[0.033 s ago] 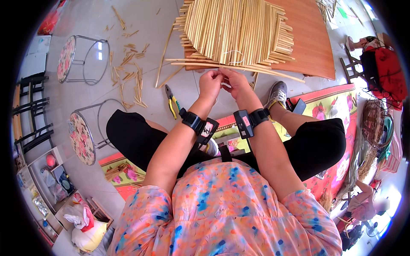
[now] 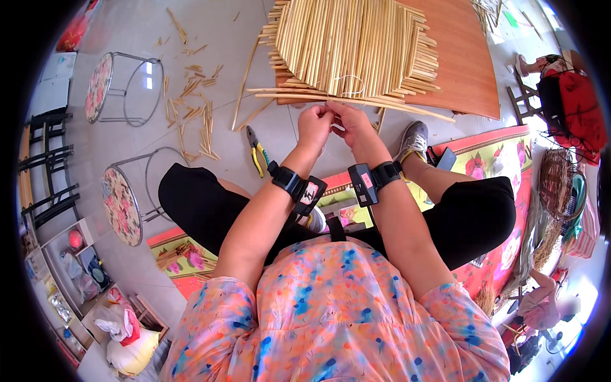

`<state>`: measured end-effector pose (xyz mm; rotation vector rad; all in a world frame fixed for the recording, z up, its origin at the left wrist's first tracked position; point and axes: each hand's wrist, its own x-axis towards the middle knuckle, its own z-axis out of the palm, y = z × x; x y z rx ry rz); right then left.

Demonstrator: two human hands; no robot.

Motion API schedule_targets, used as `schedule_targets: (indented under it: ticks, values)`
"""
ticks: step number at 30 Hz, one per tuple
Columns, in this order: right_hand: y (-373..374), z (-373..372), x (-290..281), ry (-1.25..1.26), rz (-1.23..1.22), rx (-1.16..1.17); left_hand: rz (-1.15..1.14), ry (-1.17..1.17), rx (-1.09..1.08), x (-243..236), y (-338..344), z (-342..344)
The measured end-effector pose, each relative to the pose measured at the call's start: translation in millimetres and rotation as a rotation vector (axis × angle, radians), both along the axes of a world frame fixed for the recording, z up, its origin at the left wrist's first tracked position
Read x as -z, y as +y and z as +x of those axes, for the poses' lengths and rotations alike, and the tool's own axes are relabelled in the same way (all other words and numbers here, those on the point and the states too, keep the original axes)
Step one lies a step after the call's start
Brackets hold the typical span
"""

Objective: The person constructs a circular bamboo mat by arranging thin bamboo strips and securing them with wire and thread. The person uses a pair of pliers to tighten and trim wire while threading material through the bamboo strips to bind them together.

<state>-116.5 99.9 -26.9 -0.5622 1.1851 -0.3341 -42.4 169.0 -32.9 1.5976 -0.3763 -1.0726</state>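
Note:
My left hand [image 2: 313, 129] and my right hand [image 2: 354, 124] meet just short of the near edge of a panel of pale straw-coloured sticks [image 2: 337, 48]. The fingertips of both are pinched together. Whatever lies between them is too small or too hidden to make out. A thin white cord [image 2: 361, 84] makes a loop on the panel, just beyond my fingers. Several longer sticks [image 2: 420, 112] run crosswise along the panel's near edge. The panel rests on a reddish-brown wooden board [image 2: 468, 70].
Pliers with yellow-green handles [image 2: 256, 155] lie on the floor left of my hands. Farther left are scattered cut stick pieces [image 2: 207, 127] and two floral-seated stools [image 2: 98, 89]. A patterned mat [image 2: 503, 149] stretches right, near a wicker basket [image 2: 555, 181]. Another person [image 2: 541, 302] is at lower right.

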Motion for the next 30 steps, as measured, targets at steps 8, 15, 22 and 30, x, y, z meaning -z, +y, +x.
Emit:
schedule_targets:
  ticks: [8,15,22,30]
  values:
    - [3,15,3,-0.036,-0.015,0.177,-0.001,0.011,0.057,2,2,6]
    - [1,19,8,-0.003,-0.045,0.202,-0.026,0.074,0.125,6,8,10]
    - [8,7,5,0.040,-0.050,0.125,0.071,0.028,0.141,0,12,15]
    - [18,-11,5,0.142,-0.065,0.448,0.106,0.002,0.119,-3,12,13]
